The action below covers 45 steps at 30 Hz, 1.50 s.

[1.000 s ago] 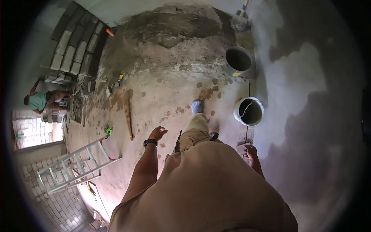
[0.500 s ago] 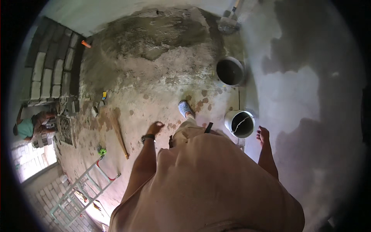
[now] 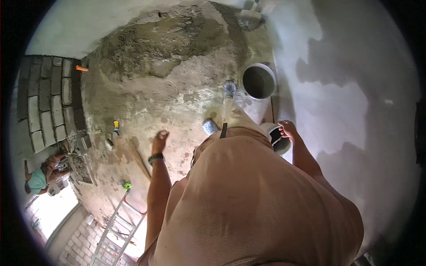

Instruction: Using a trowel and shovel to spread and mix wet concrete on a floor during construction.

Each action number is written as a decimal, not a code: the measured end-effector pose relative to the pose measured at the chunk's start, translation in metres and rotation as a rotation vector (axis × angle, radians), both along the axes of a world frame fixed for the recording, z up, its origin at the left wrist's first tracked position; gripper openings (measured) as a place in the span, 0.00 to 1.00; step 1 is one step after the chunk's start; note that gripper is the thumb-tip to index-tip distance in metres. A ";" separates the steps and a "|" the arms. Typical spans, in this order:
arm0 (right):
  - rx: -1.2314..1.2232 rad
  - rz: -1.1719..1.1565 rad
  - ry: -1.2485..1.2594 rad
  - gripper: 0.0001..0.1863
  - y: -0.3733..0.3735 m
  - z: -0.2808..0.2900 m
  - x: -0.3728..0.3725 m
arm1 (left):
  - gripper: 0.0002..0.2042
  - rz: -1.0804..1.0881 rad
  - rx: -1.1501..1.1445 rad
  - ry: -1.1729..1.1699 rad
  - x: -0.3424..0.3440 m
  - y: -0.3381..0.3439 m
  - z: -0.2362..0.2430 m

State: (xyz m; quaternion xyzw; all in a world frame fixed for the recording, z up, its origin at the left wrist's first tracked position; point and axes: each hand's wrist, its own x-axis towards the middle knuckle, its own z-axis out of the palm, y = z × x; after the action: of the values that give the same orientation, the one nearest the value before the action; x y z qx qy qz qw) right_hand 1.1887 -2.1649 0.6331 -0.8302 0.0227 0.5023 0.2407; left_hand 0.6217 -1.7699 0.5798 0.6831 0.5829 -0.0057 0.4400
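Observation:
My left hand (image 3: pixel 160 141) hangs over the floor on my left side, a dark watch on its wrist. Its fingers are loosely bent, and nothing shows in them. My right hand (image 3: pixel 288 130) overlaps the upper rim of a pale bucket (image 3: pixel 279 148) in the picture; its fingers are half curled and apart, holding nothing visible. Part of that bucket is hidden behind my shirt and hand. Farther ahead stands a wider round bucket (image 3: pixel 259 81), dark inside. My feet in speckled blue-white clogs (image 3: pixel 210 127) are mid-stride, the right one forward beside the wider bucket.
Wet mortar (image 3: pixel 164 44) spreads over the far floor, with a shovel (image 3: pixel 250 17) at the far right. A broom (image 3: pixel 139 159) and a ladder (image 3: pixel 116 226) lie to the left. A person (image 3: pixel 42 177) works beside a block wall (image 3: pixel 46 102). A patchy plastered wall (image 3: pixel 337 111) runs along my right.
I have stepped forward, my right foot now ahead near the wider bucket. Both hands have risen in the picture, the right one now overlapping the pale bucket. The view has turned slightly.

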 end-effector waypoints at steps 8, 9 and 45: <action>0.103 -0.228 0.080 0.09 0.135 -0.040 0.125 | 0.26 0.400 -0.551 0.356 -0.002 -0.019 0.037; 0.151 -0.183 0.131 0.10 0.162 -0.034 0.141 | 0.26 0.427 -0.543 0.363 0.005 -0.003 0.045; 0.624 0.797 -1.306 0.15 0.635 0.158 0.673 | 0.22 -0.076 0.094 0.096 0.163 0.211 0.022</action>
State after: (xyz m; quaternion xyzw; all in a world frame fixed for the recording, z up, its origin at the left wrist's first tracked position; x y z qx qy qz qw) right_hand 1.8614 -1.5301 0.7907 -0.7958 -0.5585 -0.0502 0.2288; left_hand 0.7847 -1.5589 0.6023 0.7237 0.5766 -0.0275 0.3783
